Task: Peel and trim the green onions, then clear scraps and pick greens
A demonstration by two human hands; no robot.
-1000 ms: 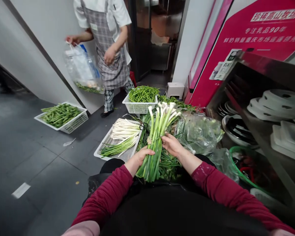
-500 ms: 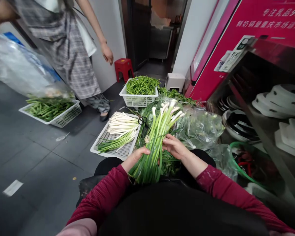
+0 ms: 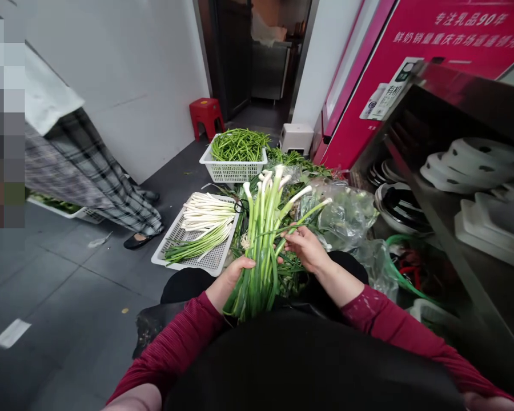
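Above my lap, a thick bunch of green garlic (image 3: pixel 261 245) points its white bulbs away from me. My left hand (image 3: pixel 235 274) is closed round the lower green part, thumb in front. My right hand (image 3: pixel 304 248) pinches a stalk or leaves at the bunch's right side, where a couple of stalks lean outward. A shallow white basket (image 3: pixel 165 245) to the left holds cleaned white stalks (image 3: pixel 208 211) and a smaller green-ended bundle (image 3: pixel 199 242). Below and behind the bunch lie loose greens, partly hidden by it.
A white basket of long green stems (image 3: pixel 240 145) stands ahead, near a red stool (image 3: pixel 206 117). Clear plastic bags (image 3: pixel 346 211) lie at right, beside a green-rimmed basket (image 3: pixel 389 242) and a metal shelf with white dishes (image 3: pixel 462 165). At left a person in checked trousers (image 3: pixel 107 165) stands close.
My right hand has drawn one or two stalks out to the right of the bunch. The person at left has moved further left, and my view has shifted slightly right.
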